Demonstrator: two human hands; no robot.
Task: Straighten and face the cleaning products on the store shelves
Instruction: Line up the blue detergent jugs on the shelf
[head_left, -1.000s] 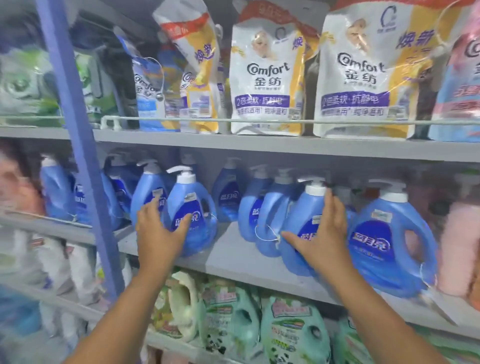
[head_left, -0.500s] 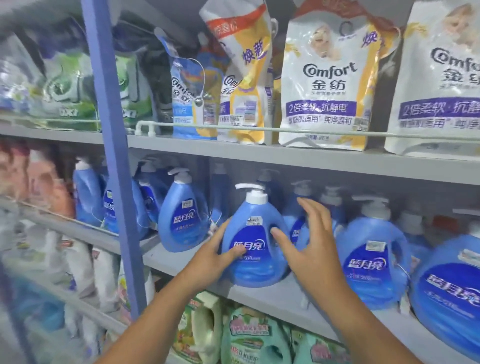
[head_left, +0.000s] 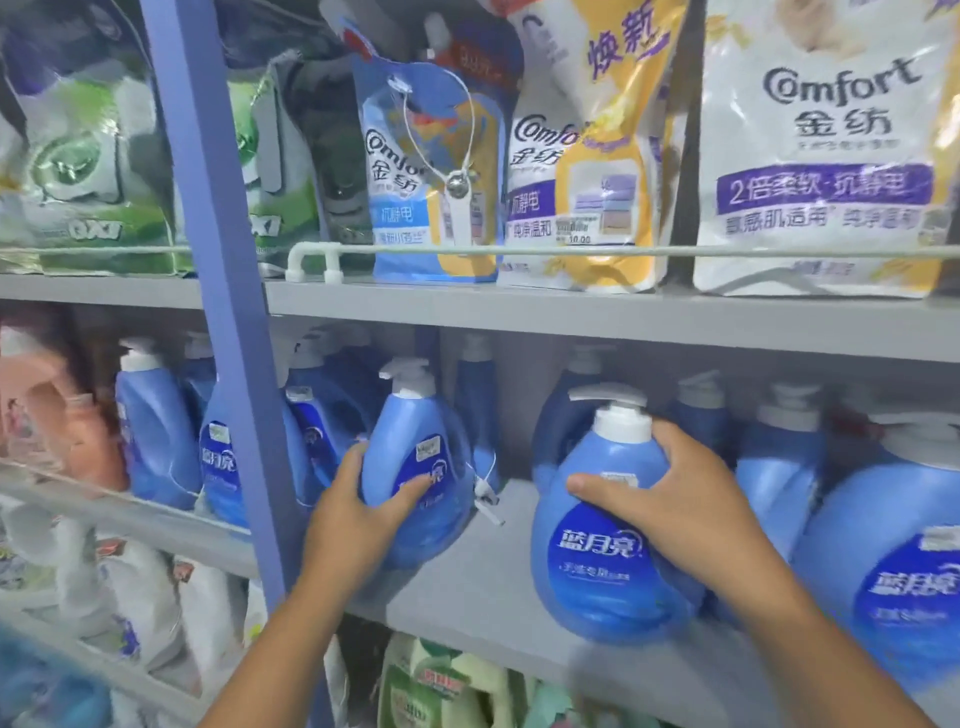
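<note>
Fingers (head_left: 415, 486) of your left hand (head_left: 358, 512) curl round the lower front of a blue pump bottle (head_left: 415, 467), thumb on its left flank, so that hand grips it. Your right hand (head_left: 670, 499) wraps over the shoulder of a larger blue pump bottle (head_left: 597, 561), thumb across the front just above the dark label, the other fingers round its right side below the white pump.

Both bottles stand on the grey middle shelf (head_left: 467, 587), well apart with bare shelf between them. The left one sits just right of the blue upright post (head_left: 218, 312) and leans slightly, its label turned a little to the right; a white tag hangs at its right side. The right one has its label facing you.

More blue pump bottles stand behind and to either side. On the upper shelf (head_left: 571, 317), behind a white rail (head_left: 623, 250), stand Comfort softener pouches (head_left: 826, 156), with green OXI bags (head_left: 88, 171) to the left. Green-and-white jugs (head_left: 436, 686) show on the shelf below.
</note>
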